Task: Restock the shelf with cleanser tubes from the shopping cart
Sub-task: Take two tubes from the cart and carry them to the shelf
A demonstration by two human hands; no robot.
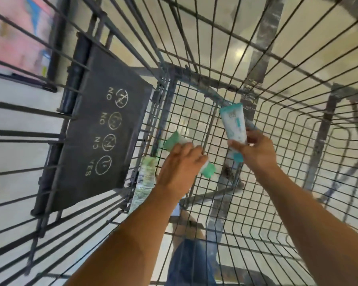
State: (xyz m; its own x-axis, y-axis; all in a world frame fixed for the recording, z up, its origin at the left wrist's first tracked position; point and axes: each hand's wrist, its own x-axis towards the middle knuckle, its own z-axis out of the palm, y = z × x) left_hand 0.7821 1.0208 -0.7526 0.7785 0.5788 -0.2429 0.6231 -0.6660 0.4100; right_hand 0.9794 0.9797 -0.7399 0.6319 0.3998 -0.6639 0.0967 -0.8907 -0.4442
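Both my arms reach down into a grey wire shopping cart [277, 124]. My right hand [256, 150] grips a white and teal cleanser tube [234, 125], held upright with its teal cap at the bottom. My left hand [179, 168] lies palm down over a white tube with green ends [173, 141] on the cart floor; its fingers curl over the tube, whose green cap [208, 170] pokes out to the right. A third, pale green tube [144, 182] lies against the cart's left wall, beside my left wrist.
The cart's folded child-seat flap [99, 129], dark with NO and YES pictograms, hangs at the left. Beige tiled floor shows through the wire mesh. A blurred pink shelf display [15, 32] is at the upper left. My blue shorts [192, 263] show below.
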